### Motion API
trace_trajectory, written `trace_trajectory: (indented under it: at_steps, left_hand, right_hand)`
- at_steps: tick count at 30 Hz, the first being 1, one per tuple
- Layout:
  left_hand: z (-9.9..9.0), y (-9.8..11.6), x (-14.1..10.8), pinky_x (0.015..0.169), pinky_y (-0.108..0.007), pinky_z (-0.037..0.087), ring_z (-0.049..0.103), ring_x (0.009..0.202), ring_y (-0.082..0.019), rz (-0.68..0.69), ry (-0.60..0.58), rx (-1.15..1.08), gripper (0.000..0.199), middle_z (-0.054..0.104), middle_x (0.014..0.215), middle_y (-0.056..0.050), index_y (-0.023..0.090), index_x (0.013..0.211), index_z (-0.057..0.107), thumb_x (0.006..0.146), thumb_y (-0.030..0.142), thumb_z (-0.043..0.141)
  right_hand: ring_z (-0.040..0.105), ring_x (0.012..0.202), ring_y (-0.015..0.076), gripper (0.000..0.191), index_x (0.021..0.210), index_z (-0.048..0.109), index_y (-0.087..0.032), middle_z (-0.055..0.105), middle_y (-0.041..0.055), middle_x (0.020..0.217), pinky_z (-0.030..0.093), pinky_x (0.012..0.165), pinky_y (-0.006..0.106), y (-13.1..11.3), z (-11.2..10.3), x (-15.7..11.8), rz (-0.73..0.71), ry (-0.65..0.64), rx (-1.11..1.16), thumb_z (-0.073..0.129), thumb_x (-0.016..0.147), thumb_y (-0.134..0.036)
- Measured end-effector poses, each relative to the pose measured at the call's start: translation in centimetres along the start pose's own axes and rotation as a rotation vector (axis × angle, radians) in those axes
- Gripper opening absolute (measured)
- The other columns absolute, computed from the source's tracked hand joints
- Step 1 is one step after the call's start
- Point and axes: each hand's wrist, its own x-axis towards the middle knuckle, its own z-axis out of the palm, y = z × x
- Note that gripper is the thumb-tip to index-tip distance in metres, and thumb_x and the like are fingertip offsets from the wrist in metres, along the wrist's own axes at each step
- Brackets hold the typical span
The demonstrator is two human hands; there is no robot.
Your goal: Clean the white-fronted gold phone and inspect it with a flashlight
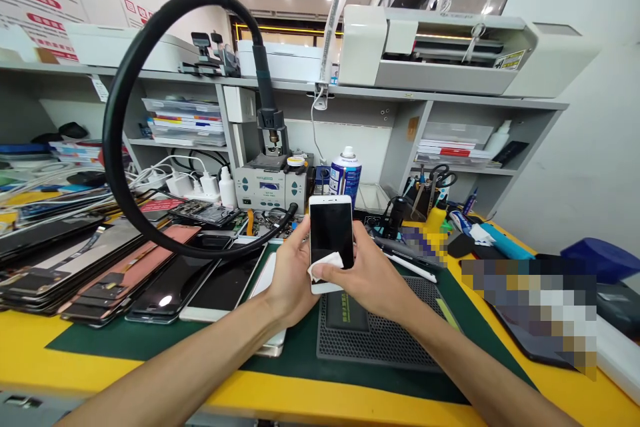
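Observation:
A white smartphone with a dark screen is held upright above the bench, facing me. My left hand grips it along its left edge, fingers behind it. With its thumb, my right hand presses a folded white tissue against the lower part of the screen. The right hand's other fingers are hidden behind the phone. Below it lies a black honeycomb-textured repair mat on a dark green mat.
To the left lie several phones and screen panels. A hot-air station with a looping black hose stands behind, beside a blue spray can. A white stylus-like tool and a tool holder are at right.

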Motion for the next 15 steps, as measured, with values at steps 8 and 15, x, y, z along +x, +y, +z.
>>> trace_trajectory:
  at_steps: [8, 15]
  left_hand:
    - [-0.3, 0.3, 0.2, 0.088, -0.043, 0.052, 0.072, 0.091, -0.032, 0.002, -0.04, -0.069, 0.06, 0.076, 0.098, -0.013, 0.011, 0.115, 0.073, 0.096, 0.058, 0.041]
    - [0.1, 0.4, -0.3, 0.084, -0.043, 0.053, 0.072, 0.09, -0.032, 0.021, -0.024, -0.03, 0.06, 0.077, 0.096, -0.013, 0.011, 0.113, 0.073, 0.097, 0.057, 0.038]
  right_hand:
    - [0.065, 0.08, 0.0186, 0.032, 0.109, 0.055, -0.021, 0.065, 0.0015, 0.096, 0.051, 0.065, 0.027, -0.4, -2.3, 0.4, -0.012, -0.226, 0.241, 0.069, 0.08, -0.02]
    - [0.061, 0.076, 0.0164, 0.013, 0.098, 0.059, -0.019, 0.063, 0.0023, 0.095, 0.051, 0.065, 0.028, -0.9, -4.3, 0.5, -0.085, -0.367, 0.173, 0.063, 0.086, -0.021]
